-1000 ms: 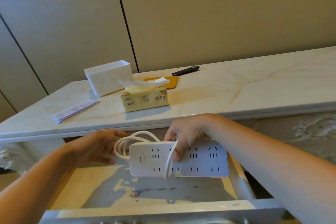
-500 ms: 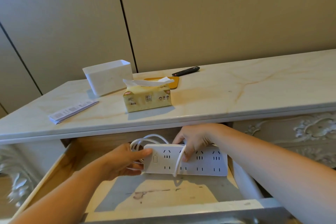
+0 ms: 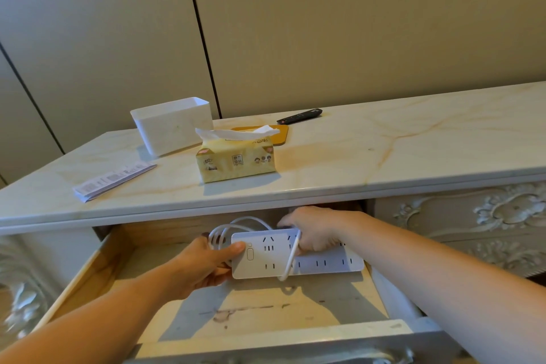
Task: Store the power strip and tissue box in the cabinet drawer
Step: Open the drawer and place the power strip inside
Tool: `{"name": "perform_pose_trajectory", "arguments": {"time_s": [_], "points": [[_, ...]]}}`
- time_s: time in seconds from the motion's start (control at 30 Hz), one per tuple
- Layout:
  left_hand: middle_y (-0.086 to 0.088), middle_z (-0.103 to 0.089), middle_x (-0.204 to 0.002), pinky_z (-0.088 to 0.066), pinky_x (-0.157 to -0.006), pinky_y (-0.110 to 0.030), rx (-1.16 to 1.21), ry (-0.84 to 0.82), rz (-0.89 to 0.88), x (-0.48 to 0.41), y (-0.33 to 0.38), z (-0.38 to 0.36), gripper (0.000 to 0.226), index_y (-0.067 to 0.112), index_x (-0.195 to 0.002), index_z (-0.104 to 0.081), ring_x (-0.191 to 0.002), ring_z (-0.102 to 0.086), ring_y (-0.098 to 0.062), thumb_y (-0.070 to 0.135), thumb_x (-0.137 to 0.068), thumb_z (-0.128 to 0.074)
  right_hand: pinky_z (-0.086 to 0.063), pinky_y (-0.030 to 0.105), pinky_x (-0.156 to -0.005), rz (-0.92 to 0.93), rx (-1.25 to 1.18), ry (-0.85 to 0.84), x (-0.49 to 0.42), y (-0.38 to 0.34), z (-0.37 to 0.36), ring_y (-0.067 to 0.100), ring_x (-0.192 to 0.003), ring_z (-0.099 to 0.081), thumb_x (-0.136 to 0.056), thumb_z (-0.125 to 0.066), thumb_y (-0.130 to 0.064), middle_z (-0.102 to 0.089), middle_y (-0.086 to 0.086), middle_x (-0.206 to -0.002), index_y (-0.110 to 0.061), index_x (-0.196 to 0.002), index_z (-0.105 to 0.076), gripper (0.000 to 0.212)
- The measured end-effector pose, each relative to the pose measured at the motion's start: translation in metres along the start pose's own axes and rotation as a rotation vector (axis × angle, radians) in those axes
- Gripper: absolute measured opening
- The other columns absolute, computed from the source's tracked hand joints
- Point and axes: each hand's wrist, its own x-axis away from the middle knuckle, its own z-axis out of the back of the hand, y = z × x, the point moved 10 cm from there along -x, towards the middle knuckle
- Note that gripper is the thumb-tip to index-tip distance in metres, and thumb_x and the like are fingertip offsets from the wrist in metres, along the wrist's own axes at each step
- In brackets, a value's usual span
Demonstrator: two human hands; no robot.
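Since a second ago the power strip (image 3: 298,254) has gone from above the drawer (image 3: 242,319) front to deep at its back, nearly stowed. Left hand (image 3: 204,266) grasps its switch end beside the coiled cord (image 3: 227,230); right hand (image 3: 313,230) clasps its middle. Beyond both hands, the tissue box (image 3: 236,159) waits on the countertop (image 3: 384,156)

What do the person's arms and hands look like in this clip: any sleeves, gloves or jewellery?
Both forearms are bare, with no sleeve in view. The left hand and right hand wear no gloves, and no rings, watch or bracelets show on what can be seen.
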Motion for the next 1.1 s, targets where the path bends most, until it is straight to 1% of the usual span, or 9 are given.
{"name": "perform_pose_trajectory", "arguments": {"time_s": [0.1,0.23,0.37,0.57,0.67,0.73,0.93,1.07,1.1], "points": [[-0.014,-0.074,-0.084,-0.052,-0.058,-0.022,0.001,0.038,0.005,-0.003,-0.002,0.005,0.048,0.002,-0.113,-0.061,-0.063,-0.067,-0.013,0.033,-0.08,-0.073,-0.049,0.035,-0.083,-0.075,0.157,0.123,0.006,0.005,0.009,0.024,-0.105,-0.057,-0.082,-0.07,-0.03,-0.059,0.003,-0.116,-0.016,-0.121,-0.05,0.046],[-0.019,-0.074,-0.095,-0.053,-0.057,-0.022,0.014,0.096,0.033,-0.007,-0.008,0.013,0.063,0.002,-0.117,-0.053,-0.074,-0.069,-0.021,0.039,-0.073,-0.078,-0.042,0.033,-0.07,-0.293,0.255,0.191,0.016,0.024,0.016,0.024,-0.088,-0.054,-0.085,-0.065,-0.043,-0.057,0.001,-0.099,-0.018,-0.117,-0.051,0.043],[-0.017,-0.075,-0.094,-0.052,-0.055,-0.022,-0.015,0.056,0.031,-0.004,-0.005,0.007,0.062,0.003,-0.119,-0.053,-0.074,-0.072,-0.02,0.04,-0.075,-0.077,-0.048,0.035,-0.082,-0.325,0.182,0.051,0.018,0.037,-0.001,0.025,-0.106,-0.057,-0.09,-0.054,-0.048,-0.057,0.004,-0.124,-0.016,-0.134,-0.041,0.055],[-0.017,-0.075,-0.095,-0.048,-0.051,-0.018,0.02,-0.026,0.05,0.008,-0.008,-0.011,0.043,0.004,-0.11,-0.065,-0.073,-0.069,-0.019,0.035,-0.082,-0.07,-0.04,0.032,-0.071,-0.274,-0.093,-0.054,0.032,0.05,-0.015,0.022,-0.083,-0.049,-0.098,-0.044,-0.04,-0.049,0.006,-0.113,-0.012,-0.143,-0.028,0.055],[-0.02,-0.074,-0.099,-0.051,-0.054,-0.018,0.043,-0.029,0.092,0.008,-0.013,-0.01,0.048,0.005,-0.112,-0.064,-0.077,-0.068,-0.02,0.038,-0.079,-0.072,-0.04,0.028,-0.059,-0.285,-0.121,-0.068,0.031,0.053,-0.017,0.017,-0.07,-0.051,-0.097,-0.044,-0.043,-0.047,0.013,-0.135,-0.016,-0.151,-0.014,0.067],[-0.021,-0.073,-0.1,-0.053,-0.055,-0.018,0.047,-0.035,0.113,0.008,-0.014,-0.01,0.052,0.004,-0.113,-0.064,-0.077,-0.068,-0.02,0.039,-0.076,-0.073,-0.041,0.029,-0.061,-0.279,-0.117,-0.069,0.029,0.053,-0.015,0.018,-0.072,-0.052,-0.097,-0.045,-0.041,-0.047,0.013,-0.135,-0.014,-0.15,-0.016,0.066],[-0.024,-0.072,-0.102,-0.057,-0.056,-0.02,0.074,-0.074,0.172,0.016,-0.013,-0.013,0.055,-0.001,-0.114,-0.064,-0.071,-0.069,-0.019,0.035,-0.075,-0.074,-0.04,0.03,-0.069,-0.277,-0.083,-0.076,0.032,0.045,-0.01,0.021,-0.084,-0.05,-0.095,-0.049,-0.041,-0.048,0.006,-0.117,-0.01,-0.138,-0.036,0.054],[-0.024,-0.072,-0.099,-0.06,-0.063,-0.025,0.011,-0.062,0.172,0.022,-0.005,-0.013,0.046,-0.001,-0.116,-0.061,-0.079,-0.071,-0.025,0.031,-0.084,-0.068,-0.031,0.027,-0.054,-0.287,-0.026,-0.06,0.033,0.039,-0.005,0.014,-0.062,-0.038,-0.095,-0.05,-0.027,-0.039,-0.001,-0.078,-0.014,-0.089,-0.046,0.015],[-0.024,-0.073,-0.099,-0.061,-0.067,-0.027,-0.024,-0.055,0.171,0.023,-0.002,-0.013,0.044,0.001,-0.117,-0.06,-0.084,-0.071,-0.027,0.032,-0.086,-0.066,-0.029,0.027,-0.052,-0.309,-0.009,-0.062,0.033,0.04,-0.005,0.014,-0.057,-0.034,-0.095,-0.05,-0.022,-0.036,0.0,-0.074,-0.016,-0.086,-0.047,0.011]]}}
